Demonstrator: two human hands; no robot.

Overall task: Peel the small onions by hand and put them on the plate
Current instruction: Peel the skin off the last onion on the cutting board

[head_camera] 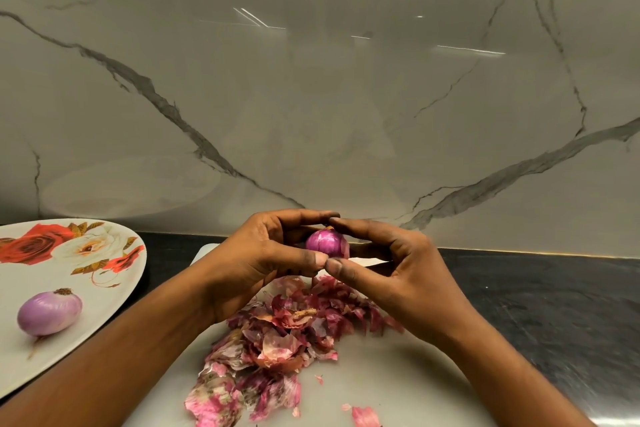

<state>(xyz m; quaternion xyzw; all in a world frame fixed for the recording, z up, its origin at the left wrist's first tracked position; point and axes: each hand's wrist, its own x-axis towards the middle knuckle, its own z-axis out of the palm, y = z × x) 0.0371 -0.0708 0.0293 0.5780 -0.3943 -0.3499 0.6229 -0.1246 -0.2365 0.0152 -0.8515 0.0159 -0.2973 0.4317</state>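
Right now the left hand [256, 253] and right hand [398, 270] curl their fingers [304, 215] round a small purple onion [325, 242], thumbs pinching beneath it. Under the fingers lies a heap of pink skins [277, 340] on a white board [381, 385]. Well left of them, a pale peeled onion [49, 312] sits on the rose-patterned plate [41, 277].

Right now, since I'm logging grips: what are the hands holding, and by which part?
The left hand and right hand together hold one small onion, index fingertips at its top end, thumbs under its bottom end.
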